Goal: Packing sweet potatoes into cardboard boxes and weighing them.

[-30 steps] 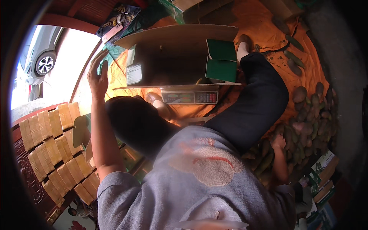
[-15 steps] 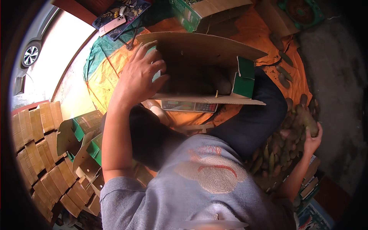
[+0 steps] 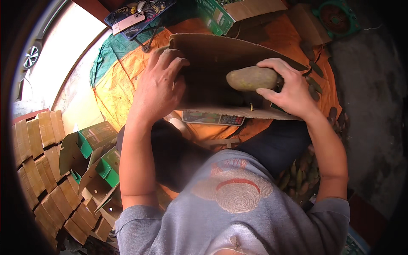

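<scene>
In my right hand (image 3: 293, 87) is a large oblong greenish-brown fruit or tuber (image 3: 250, 79); its exact kind I cannot make out. Thumb and fingers pinch its right end, and it hangs over the mouth of an open cardboard box (image 3: 242, 111). My left hand (image 3: 163, 83) grips the box's left end, the fingers bent over the edge. The box's inside is dark, so what lies at its bottom is hidden. Just in front of the box shows the keypad strip of a scale (image 3: 212, 118).
A heap of similar oblong produce (image 3: 301, 174) lies by my right knee. Flattened brown cartons (image 3: 63, 199) and open green-lined boxes (image 3: 93, 142) stand at left. Beyond are a phone (image 3: 128, 23) on a small table, a green box (image 3: 216, 19) and a green fan (image 3: 335, 19). Orange sheeting (image 3: 114, 83) covers the floor.
My right hand has come from the heap at right up over the box, bringing the oblong produce. My left hand stays at the box's left end, its fingers now more bent.
</scene>
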The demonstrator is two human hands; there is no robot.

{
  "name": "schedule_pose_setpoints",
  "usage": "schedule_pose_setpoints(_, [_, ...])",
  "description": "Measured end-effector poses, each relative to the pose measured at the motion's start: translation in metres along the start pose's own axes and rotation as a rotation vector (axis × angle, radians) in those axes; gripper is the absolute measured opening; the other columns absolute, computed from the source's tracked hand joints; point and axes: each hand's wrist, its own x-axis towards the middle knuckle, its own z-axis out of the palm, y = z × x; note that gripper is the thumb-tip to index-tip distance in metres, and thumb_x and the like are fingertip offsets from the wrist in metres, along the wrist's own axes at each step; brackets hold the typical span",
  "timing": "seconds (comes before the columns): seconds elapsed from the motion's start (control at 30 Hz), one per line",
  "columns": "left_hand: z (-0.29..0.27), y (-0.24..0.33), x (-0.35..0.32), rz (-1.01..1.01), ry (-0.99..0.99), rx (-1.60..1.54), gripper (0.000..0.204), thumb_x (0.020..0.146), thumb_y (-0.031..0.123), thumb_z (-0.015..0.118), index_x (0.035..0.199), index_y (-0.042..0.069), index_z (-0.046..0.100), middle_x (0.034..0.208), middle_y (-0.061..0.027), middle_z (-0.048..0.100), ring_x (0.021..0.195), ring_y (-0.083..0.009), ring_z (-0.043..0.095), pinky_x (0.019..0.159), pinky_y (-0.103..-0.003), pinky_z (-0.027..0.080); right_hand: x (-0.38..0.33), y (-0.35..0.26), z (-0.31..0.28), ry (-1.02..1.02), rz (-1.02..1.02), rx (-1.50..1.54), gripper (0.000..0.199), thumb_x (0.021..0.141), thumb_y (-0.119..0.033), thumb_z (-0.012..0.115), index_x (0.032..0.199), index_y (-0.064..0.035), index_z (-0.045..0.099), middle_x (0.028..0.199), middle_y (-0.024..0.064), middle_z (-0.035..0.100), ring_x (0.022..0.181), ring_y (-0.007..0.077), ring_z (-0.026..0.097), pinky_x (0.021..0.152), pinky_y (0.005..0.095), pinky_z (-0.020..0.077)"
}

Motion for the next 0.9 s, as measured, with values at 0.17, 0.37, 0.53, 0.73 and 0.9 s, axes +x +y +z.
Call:
schedule_pose_setpoints(0.17, [0.002, 0.000, 0.001, 0.035, -0.003, -0.055, 0.038, 0.082, 0.001, 0.061, 0.119, 0.009, 0.063, 0.128, -0.0126, 0.058, 0.129, -0.0379, 0.048, 0.111, -0.048, 0.041, 0.001, 0.023, 0.019, -0.015, 0.036, -0.045, 0.057, 0.081, -0.015, 0.079, 0.133, -0.0050, 0.057, 0.132, 0.0164, 0.058, 0.119, 0.0363, 0.061, 0.100, 0.0414, 0.0502])
schedule_pose_setpoints(0.37, [0.005, 0.003, -0.002, 0.045, 0.007, -0.035, 0.041, 0.082, -0.001, 0.060, 0.122, 0.009, 0.064, 0.132, -0.0122, 0.058, 0.132, -0.0371, 0.047, 0.114, -0.047, 0.038, -0.056, 0.019, -0.024, 0.422, 0.129, 0.024, 0.045, 0.092, -0.010, 0.072, 0.135, -0.0024, 0.059, 0.136, 0.0146, 0.061, 0.118, 0.0243, 0.065, 0.096, 0.0357, 0.0558])
schedule_pose_setpoints(0.53, [0.010, 0.000, 0.002, 0.076, 0.022, -0.014, 0.037, 0.085, 0.001, 0.061, 0.121, 0.009, 0.067, 0.133, -0.0108, 0.060, 0.132, -0.0348, 0.049, 0.113, -0.045, 0.039, -0.139, 0.099, -0.057, 0.902, 0.200, -0.009, 0.039, 0.102, -0.007, 0.060, 0.139, 0.0030, 0.051, 0.131, 0.0172, 0.062, 0.116, 0.0208, 0.065, 0.090, 0.0329, 0.0587])
schedule_pose_setpoints(0.73, [0.022, -0.007, 0.006, 0.202, 0.104, 0.020, 0.027, 0.090, 0.008, 0.066, 0.116, 0.010, 0.072, 0.131, -0.0085, 0.065, 0.129, -0.0314, 0.055, 0.111, -0.043, 0.042, -0.276, 0.237, -0.030, 1.019, 0.627, 0.028, 0.040, 0.102, -0.013, 0.061, 0.138, 0.0025, 0.052, 0.130, 0.0168, 0.062, 0.109, 0.0194, 0.066, 0.086, 0.0314, 0.0588])
schedule_pose_setpoints(0.9, [0.021, -0.008, 0.010, 0.176, 0.089, -0.015, 0.024, 0.090, 0.005, 0.068, 0.112, 0.010, 0.075, 0.129, -0.0069, 0.067, 0.125, -0.0246, 0.061, 0.101, -0.037, 0.051, -0.372, 0.304, 0.058, 0.783, 1.007, 0.055, 0.040, 0.101, -0.004, 0.053, 0.141, 0.0013, 0.051, 0.131, 0.0190, 0.064, 0.114, 0.0241, 0.065, 0.095, 0.0327, 0.0516])
